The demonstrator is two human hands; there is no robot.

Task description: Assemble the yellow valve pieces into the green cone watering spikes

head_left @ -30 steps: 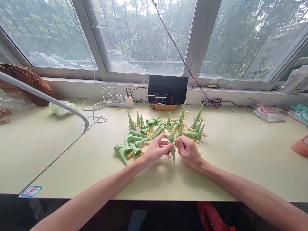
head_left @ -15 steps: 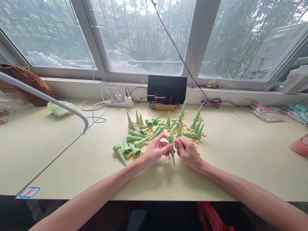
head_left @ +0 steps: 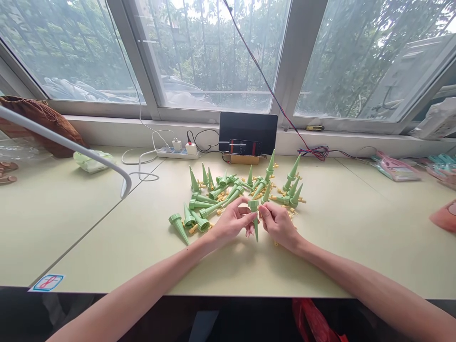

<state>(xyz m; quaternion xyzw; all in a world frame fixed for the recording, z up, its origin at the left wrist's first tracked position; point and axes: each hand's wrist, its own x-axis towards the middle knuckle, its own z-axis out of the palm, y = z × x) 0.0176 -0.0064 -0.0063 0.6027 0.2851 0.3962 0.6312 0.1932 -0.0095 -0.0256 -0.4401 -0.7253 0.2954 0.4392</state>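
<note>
My left hand [head_left: 233,220] pinches a green plastic watering spike [head_left: 255,227], its wide ridged cap up and its point down. Close against the spike's right side is my right hand [head_left: 279,223], thumb and fingers pressed together. Whatever small part those fingers hold is hidden. Behind and left of my hands lie more green watering spikes [head_left: 204,212], some on their sides, others standing on their caps. Small yellow valve pieces [head_left: 193,230] are scattered among them, and several standing spikes [head_left: 293,167] at the right have yellow pieces at their sides.
A dark tablet [head_left: 248,127] with a phone [head_left: 244,147] before it leans at the window. Left of it sits a power strip [head_left: 178,153] with white cables. A grey curved bar [head_left: 71,130] crosses the left side. Pink and teal packets [head_left: 397,166] lie far right.
The view has shifted very slightly. Both hands stay together at the spike, which is tilted a little more upright; otherwise hardly anything differs.
</note>
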